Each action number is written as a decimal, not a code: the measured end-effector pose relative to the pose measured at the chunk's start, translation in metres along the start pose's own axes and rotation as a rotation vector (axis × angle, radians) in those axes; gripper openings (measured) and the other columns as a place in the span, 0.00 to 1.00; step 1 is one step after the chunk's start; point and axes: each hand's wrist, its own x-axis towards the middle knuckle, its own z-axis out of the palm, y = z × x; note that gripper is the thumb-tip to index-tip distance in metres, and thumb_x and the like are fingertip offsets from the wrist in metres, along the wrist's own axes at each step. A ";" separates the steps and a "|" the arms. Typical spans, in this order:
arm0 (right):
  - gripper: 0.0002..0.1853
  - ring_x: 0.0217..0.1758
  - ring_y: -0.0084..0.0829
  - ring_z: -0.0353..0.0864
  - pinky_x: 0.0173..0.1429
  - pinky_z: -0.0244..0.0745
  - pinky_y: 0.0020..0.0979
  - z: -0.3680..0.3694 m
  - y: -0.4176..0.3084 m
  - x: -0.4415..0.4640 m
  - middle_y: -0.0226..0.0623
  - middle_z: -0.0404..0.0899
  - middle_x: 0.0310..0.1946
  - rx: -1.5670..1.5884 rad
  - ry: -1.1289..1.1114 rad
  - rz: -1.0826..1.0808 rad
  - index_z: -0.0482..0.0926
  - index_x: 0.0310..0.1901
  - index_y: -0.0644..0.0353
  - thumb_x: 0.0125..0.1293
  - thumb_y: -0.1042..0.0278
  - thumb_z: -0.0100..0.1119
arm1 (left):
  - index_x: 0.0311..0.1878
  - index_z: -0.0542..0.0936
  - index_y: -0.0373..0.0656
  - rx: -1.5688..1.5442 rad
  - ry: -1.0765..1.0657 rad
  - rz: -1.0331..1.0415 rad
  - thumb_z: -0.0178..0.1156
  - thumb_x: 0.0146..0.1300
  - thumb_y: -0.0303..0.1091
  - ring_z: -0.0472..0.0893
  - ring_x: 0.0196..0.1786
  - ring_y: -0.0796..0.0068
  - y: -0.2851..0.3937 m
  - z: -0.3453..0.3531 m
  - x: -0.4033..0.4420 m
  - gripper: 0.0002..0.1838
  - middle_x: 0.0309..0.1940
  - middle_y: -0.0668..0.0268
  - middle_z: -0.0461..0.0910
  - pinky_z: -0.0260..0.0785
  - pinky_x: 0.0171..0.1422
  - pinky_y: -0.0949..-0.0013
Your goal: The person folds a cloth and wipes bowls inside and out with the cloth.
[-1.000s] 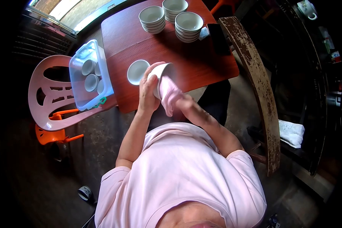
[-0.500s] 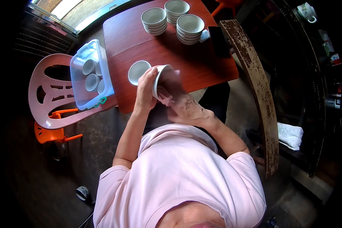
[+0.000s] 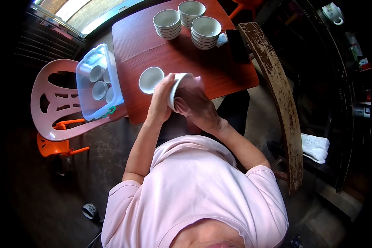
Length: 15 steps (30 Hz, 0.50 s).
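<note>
My left hand [image 3: 160, 101] grips a white bowl [image 3: 173, 91] from its outer side, tilted with the opening toward the right. My right hand [image 3: 202, 113], blurred by motion, holds a pink cloth [image 3: 182, 106] against the bowl's inside; part of the cloth also shows at the upper rim. Just left of the held bowl, another white bowl [image 3: 151, 79] rests on the red-brown table [image 3: 132, 53]. Three stacks of white bowls stand at the far side: a left stack [image 3: 167, 24], a back stack [image 3: 191, 12] and a right stack [image 3: 206, 32].
A clear plastic box [image 3: 86, 89] with several bowls sits on a pink chair [image 3: 41, 99] at left. An orange stool [image 3: 56, 148] is below it. A dark flat object [image 3: 238, 46] lies at the table's right, beside a worn wooden chair back [image 3: 273, 82].
My right hand and the cloth have moved deeper into the held bowl, with the hand shifting up over its opening. The bowl has turned slightly in my left hand.
</note>
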 end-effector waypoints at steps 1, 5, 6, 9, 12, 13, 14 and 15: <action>0.19 0.55 0.45 0.78 0.65 0.69 0.43 0.002 0.000 -0.002 0.49 0.79 0.49 0.006 0.079 -0.060 0.76 0.53 0.61 0.59 0.69 0.63 | 0.62 0.69 0.37 -0.099 -0.075 -0.020 0.44 0.69 0.57 0.78 0.56 0.59 0.003 0.001 0.000 0.32 0.53 0.53 0.77 0.72 0.61 0.56; 0.17 0.43 0.45 0.82 0.46 0.77 0.38 -0.007 -0.029 -0.006 0.48 0.80 0.41 0.348 0.129 0.472 0.75 0.49 0.63 0.58 0.76 0.65 | 0.71 0.59 0.43 0.278 -0.115 0.370 0.61 0.57 0.57 0.76 0.58 0.61 -0.002 0.002 -0.002 0.44 0.57 0.51 0.72 0.72 0.59 0.62; 0.16 0.43 0.45 0.82 0.46 0.77 0.37 -0.003 -0.031 -0.004 0.48 0.80 0.41 0.358 0.148 0.415 0.75 0.49 0.63 0.58 0.77 0.65 | 0.69 0.60 0.39 0.129 -0.075 0.472 0.63 0.56 0.53 0.77 0.55 0.61 -0.007 0.008 0.001 0.43 0.56 0.47 0.73 0.73 0.59 0.63; 0.14 0.48 0.45 0.80 0.53 0.75 0.39 0.008 -0.032 0.004 0.48 0.79 0.45 0.266 0.156 0.172 0.76 0.48 0.65 0.60 0.75 0.63 | 0.64 0.63 0.35 -0.098 -0.109 0.372 0.55 0.61 0.47 0.78 0.54 0.56 -0.002 0.007 -0.001 0.34 0.55 0.44 0.74 0.72 0.60 0.59; 0.20 0.53 0.46 0.76 0.61 0.68 0.45 -0.008 -0.007 0.019 0.46 0.78 0.47 -0.092 0.025 -0.022 0.75 0.51 0.65 0.57 0.71 0.64 | 0.57 0.71 0.31 -0.226 0.025 0.041 0.49 0.65 0.49 0.80 0.51 0.55 0.012 0.009 -0.001 0.29 0.48 0.44 0.78 0.72 0.60 0.55; 0.22 0.59 0.44 0.74 0.70 0.58 0.49 -0.012 -0.012 0.014 0.49 0.76 0.52 -0.056 -0.074 0.094 0.72 0.57 0.57 0.64 0.58 0.59 | 0.52 0.75 0.28 -0.245 0.041 -0.101 0.47 0.65 0.52 0.81 0.49 0.55 0.009 -0.005 0.003 0.31 0.46 0.46 0.80 0.72 0.60 0.56; 0.23 0.59 0.44 0.74 0.69 0.60 0.47 -0.017 -0.018 0.012 0.50 0.76 0.52 0.166 -0.223 0.235 0.71 0.57 0.59 0.64 0.55 0.57 | 0.52 0.75 0.27 -0.310 0.052 -0.090 0.47 0.65 0.53 0.81 0.49 0.54 0.005 -0.006 0.004 0.32 0.46 0.46 0.80 0.72 0.60 0.56; 0.24 0.59 0.44 0.74 0.67 0.61 0.44 -0.022 -0.026 0.010 0.51 0.76 0.51 0.389 -0.371 0.378 0.71 0.57 0.60 0.65 0.53 0.56 | 0.52 0.75 0.27 -0.374 0.062 -0.081 0.46 0.65 0.54 0.81 0.49 0.54 0.000 -0.004 0.004 0.33 0.45 0.46 0.80 0.72 0.60 0.56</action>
